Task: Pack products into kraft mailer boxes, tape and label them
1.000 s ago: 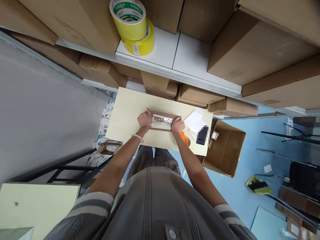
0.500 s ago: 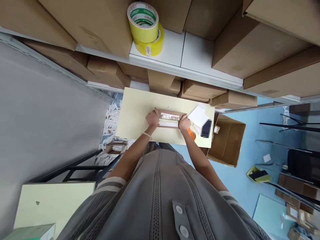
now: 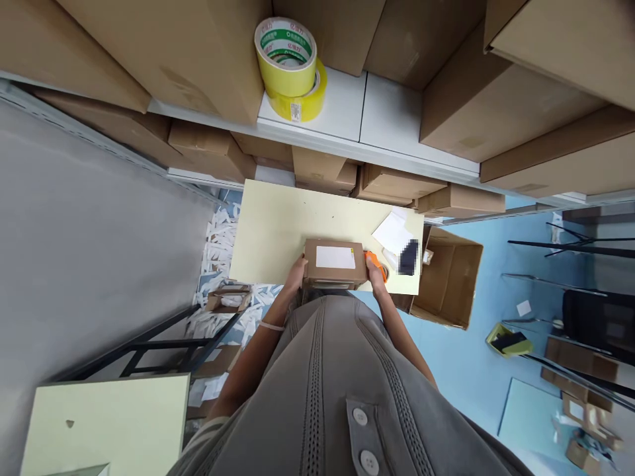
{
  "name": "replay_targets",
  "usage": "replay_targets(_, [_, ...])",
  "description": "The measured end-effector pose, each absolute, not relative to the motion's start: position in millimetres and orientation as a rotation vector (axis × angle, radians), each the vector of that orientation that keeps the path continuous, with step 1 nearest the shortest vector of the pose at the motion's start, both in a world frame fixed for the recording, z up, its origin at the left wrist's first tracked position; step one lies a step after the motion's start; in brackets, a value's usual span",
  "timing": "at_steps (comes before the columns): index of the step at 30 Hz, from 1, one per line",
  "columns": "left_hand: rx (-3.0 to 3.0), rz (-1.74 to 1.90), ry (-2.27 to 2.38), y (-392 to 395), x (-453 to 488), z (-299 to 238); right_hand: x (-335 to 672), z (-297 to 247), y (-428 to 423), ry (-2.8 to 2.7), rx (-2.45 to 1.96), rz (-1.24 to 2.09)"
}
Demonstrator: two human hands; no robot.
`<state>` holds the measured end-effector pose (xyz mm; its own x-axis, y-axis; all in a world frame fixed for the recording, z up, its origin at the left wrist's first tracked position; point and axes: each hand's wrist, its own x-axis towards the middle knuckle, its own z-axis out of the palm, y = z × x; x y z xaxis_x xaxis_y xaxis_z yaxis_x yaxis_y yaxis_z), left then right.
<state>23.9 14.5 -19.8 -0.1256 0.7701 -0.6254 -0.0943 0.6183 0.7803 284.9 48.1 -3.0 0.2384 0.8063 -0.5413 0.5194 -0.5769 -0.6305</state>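
A brown cardboard box with a white label on its visible face is at the near edge of the pale table, close to my body. My left hand is closed on the left side of the box. At the opposite side, my right hand has its fingers against the box's right end. Just beside and partly behind that hand lies an orange tape dispenser. The fingers under the box are hidden.
White papers and a blurred dark item lie on the table's right. Yellow tape rolls stand on the shelf among cardboard boxes. An open carton stands right of the table, and paper scraps lie to the left.
The box has come towards my body and turned, so the white-labelled face now shows instead of the shiny taped one. Both hands moved nearer with it; more of the orange dispenser shows.
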Motion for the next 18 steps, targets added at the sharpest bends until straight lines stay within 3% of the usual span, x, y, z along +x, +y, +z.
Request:
replay_targets(10, [0.836,0.912,1.516,66,5,-31,257,2,79,-1.407,-1.858,1.224])
replay_targets(18, [0.809,0.917,1.534,79,13,-51,244,-20,79,-1.287,-1.967,1.190])
